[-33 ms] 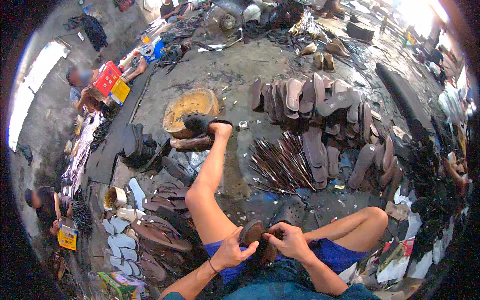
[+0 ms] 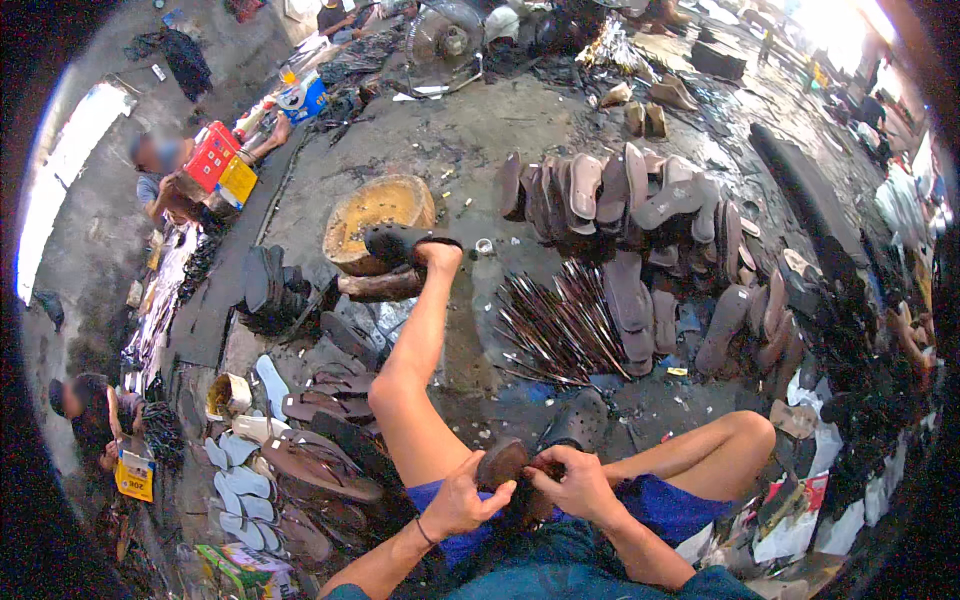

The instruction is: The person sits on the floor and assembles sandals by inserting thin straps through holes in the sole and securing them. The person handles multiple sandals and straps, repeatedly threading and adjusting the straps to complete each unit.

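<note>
Over my lap, my left hand [image 2: 458, 502] is closed around a dark brown sandal sole [image 2: 503, 463], its rounded end tipped up above the fingers. Close against the sole's right edge is my right hand [image 2: 580, 482], thumb and fingers pinched together. What they grip is dark and mostly covered by the fingers, so I cannot make out its kind. Lower parts of the work are hidden between the hands. Just beyond them is a black clog [image 2: 577, 420] with holes. A second black clog [image 2: 393, 245] is on my outstretched foot.
Brown soles [image 2: 590, 195] stand in rows ahead, with a heap of thin dark strips [image 2: 560, 320] before them. A round wooden block [image 2: 375, 215] lies near my foot. Thong sandals [image 2: 320, 462] and pale blue soles [image 2: 245, 490] spread leftward. Two people sit at far left; a fan [image 2: 447, 45] stands behind.
</note>
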Available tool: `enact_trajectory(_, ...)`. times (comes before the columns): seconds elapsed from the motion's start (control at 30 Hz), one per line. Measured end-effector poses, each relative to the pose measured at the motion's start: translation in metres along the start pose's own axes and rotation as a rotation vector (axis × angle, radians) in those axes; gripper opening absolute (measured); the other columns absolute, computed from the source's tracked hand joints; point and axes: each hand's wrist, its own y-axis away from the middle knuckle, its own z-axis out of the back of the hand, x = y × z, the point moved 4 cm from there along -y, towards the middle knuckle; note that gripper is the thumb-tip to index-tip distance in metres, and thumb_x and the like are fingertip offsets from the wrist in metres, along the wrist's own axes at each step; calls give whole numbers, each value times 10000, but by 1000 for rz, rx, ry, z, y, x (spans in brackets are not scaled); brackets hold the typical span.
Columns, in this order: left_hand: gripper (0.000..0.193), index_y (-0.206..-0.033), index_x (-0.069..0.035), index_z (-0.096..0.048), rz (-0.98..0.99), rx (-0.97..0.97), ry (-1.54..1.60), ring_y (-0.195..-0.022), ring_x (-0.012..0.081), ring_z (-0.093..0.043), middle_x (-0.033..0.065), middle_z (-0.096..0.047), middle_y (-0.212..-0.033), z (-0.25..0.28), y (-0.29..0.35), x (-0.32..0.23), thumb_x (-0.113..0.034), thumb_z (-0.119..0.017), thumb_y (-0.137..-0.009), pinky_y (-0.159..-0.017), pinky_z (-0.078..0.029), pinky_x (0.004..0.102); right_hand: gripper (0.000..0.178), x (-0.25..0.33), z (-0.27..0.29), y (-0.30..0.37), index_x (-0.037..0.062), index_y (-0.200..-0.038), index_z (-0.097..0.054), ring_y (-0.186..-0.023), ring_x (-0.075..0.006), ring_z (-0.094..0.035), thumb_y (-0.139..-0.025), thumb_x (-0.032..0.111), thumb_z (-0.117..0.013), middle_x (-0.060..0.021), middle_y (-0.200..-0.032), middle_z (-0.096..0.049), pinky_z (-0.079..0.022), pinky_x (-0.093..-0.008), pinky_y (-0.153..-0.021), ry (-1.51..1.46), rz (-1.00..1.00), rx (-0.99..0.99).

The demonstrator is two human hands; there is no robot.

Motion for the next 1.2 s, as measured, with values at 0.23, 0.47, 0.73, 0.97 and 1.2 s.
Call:
enact_trajectory(0.23, 419, -1235, 0, -611, -31, -25, -110, -861, 296, -617, 151, -564, -1000, 2, 4, -11, -93, -720, -841, -773, -519, 358, 305, 12, -7, -3, 43, -1017, -667, -823, -394, -619, -790, 232, -743, -175, -889, -665, -466, -492, -762, 15, 200, -11)
enact_trajectory(0.47, 434, -1269, 19, -583, -6, -41, -22, -1048, 293, -639, 179, -610, -1168, 4, -9, -8, -69, -692, -857, -890, -530, 362, 150, 1, -7, -10, 55, -893, -736, -819, -299, -633, -813, 167, -795, -118, -835, -707, -481, -419, -767, -137, -31, -41)
enact_trajectory(0.73, 418, -1269, 29, -580, 58, 21, 127, -981, 217, -671, 134, -673, -1122, 0, -16, 0, -88, -694, -883, -898, -521, 351, 196, -22, -16, -23, 7, -1004, -603, -730, -96, -651, -906, 98, -747, -25, -811, -673, -540, -247, -643, -630, -255, 236)
enact_trajectory(0.97, 441, -1371, -61, -531, 298, -683, 850, -756, 25, -569, -6, -635, -1097, 13, -30, 7, -88, -638, -944, -523, -413, 184, 614, 8, 49, -30, 30, -1299, -520, -1391, -425, -396, -803, 219, -828, -309, -1447, -432, -365, -476, -1114, -11, -31, 51)
enact_trajectory(1.2, 498, -1395, -3, -464, 422, -61, 1483, -1245, 255, -559, 143, -571, -1341, -58, 22, 32, -238, -595, -976, -1096, -422, 439, 188, 4, 111, -86, 52, -976, -711, -1205, -306, -613, -802, -16, -735, -160, -1396, -573, -512, -372, -954, 45, 195, -72)
